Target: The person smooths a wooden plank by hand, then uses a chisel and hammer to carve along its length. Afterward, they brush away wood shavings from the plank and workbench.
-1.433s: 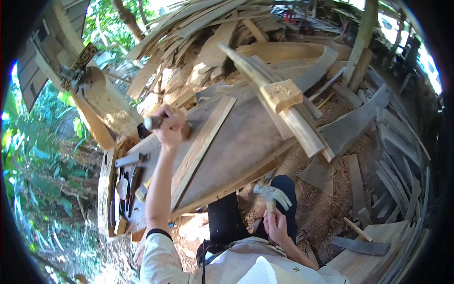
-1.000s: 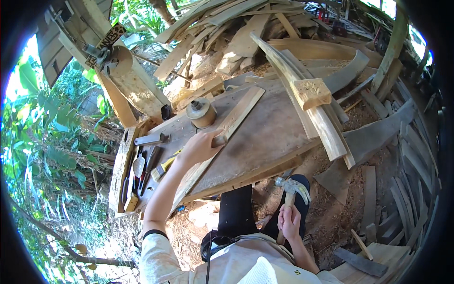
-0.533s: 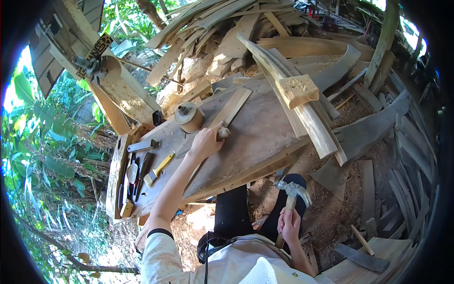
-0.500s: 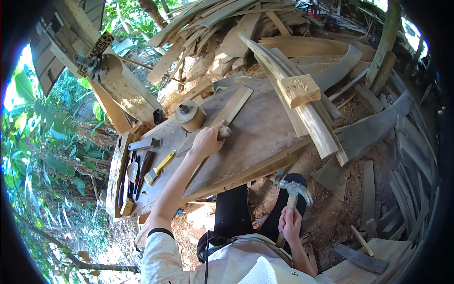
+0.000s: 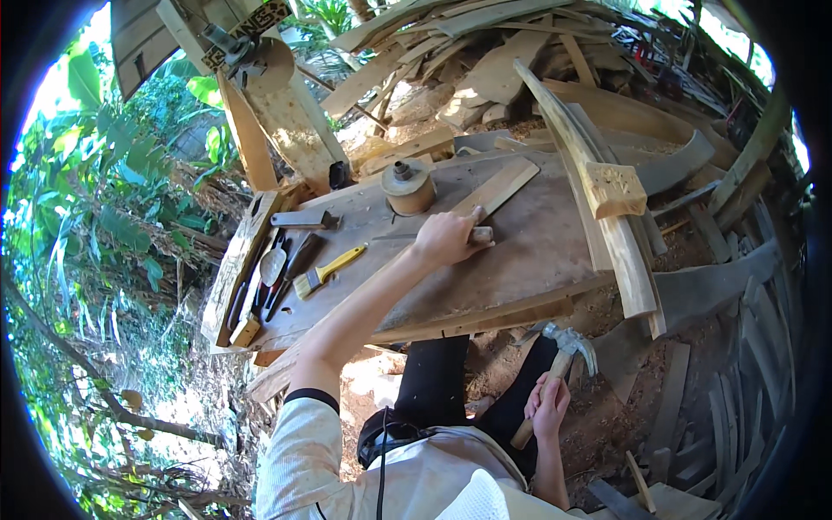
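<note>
Outdoor yard, greenery (image 5: 95, 217) behind worktop (image 5: 555, 247): L hand (image 5: 446, 239) has tool (image 5: 482, 235), R hand (image 5: 548, 406) has hammer (image 5: 568, 338).
Step, by the look: positioning tool over plank (image 5: 509, 185) on worktop, hammer ready. L hand curled round tool's handle; thin blade (image 5: 394, 237) at left prob. same tool, can't tell if touching plank. R hand wrapped round hammer's handle, head up nr knee, off worktop's near edge. Brush (image 5: 329, 270) + round pot (image 5: 408, 190) left of plank. Next move prob. needs firm L grip, blade angle checked.

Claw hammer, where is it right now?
In the head view, the claw hammer is in the lower half, right of centre, gripped in the right hand, just below the workbench's near edge in the picture.
</note>
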Motion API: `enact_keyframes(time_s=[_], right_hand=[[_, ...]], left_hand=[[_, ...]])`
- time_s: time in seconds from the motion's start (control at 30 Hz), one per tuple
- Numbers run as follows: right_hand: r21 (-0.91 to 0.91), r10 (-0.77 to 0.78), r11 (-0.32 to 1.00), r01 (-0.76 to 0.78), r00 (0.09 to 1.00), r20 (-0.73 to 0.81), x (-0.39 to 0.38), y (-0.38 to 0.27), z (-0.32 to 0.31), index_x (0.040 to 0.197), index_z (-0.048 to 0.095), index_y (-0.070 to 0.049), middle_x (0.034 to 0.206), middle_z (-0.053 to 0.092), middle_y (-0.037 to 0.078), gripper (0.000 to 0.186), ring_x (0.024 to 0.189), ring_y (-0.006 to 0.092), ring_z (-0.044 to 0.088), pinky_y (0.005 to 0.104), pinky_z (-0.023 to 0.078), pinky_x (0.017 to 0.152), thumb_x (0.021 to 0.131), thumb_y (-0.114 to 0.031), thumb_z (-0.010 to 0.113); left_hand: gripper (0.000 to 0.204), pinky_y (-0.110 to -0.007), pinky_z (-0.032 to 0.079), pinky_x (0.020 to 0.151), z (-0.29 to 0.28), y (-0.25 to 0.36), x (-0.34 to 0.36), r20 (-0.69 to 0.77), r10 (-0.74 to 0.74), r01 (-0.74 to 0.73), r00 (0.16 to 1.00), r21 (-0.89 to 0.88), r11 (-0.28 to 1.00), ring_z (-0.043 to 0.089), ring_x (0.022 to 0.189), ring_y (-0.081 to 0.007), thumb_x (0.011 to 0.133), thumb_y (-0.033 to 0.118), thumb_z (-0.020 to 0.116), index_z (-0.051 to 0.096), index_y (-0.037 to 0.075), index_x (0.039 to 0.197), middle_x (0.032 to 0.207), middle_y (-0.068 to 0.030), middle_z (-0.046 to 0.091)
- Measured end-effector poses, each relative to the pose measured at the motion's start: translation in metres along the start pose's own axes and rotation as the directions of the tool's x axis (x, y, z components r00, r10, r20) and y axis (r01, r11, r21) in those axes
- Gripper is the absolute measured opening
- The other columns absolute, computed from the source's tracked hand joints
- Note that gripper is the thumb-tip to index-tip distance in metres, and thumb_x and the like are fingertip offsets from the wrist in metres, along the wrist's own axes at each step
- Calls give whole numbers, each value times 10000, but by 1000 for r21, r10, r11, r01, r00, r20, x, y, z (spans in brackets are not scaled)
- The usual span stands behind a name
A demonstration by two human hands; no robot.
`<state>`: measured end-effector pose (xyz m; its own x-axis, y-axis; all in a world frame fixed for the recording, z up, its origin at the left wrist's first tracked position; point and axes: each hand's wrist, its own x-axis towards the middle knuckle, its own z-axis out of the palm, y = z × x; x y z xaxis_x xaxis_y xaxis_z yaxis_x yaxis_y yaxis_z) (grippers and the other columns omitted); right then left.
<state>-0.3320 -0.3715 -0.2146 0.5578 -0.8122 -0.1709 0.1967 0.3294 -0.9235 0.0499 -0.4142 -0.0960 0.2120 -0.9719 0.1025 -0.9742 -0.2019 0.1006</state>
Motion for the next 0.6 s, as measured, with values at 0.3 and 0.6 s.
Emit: enact_keyframes(time_s=[0.3, 0.6], right_hand=[[-58, -28, 998, 28, 1000, -8, -8, 1, 5, 1014, 490, -64, 595, 405, -5, 422, 388, 74, 389, 237, 335, 345, 1094, -464, 382], [6, 31, 1000, -30, 992, -126, -12, 4, -21, 1010, 500, -73, 612, 404, -13, 380, 393, 67, 375, 237, 328, 340, 1096, -430, 403]], left_hand=[[701, -489, 552, 679, 5, -15, -23, -191, 43, -57, 981, -70, 996, 693, 731, -400, 853, 343, 754, 512, 85, 1459, 778, -191, 703], [674, -490, 534, 737, -35, -12, -146, 53, -408, 412, 911, -146, 900, 675, 803, -437, 778, 185, 738, 556, 36, 1409, 799, -257, 680]])
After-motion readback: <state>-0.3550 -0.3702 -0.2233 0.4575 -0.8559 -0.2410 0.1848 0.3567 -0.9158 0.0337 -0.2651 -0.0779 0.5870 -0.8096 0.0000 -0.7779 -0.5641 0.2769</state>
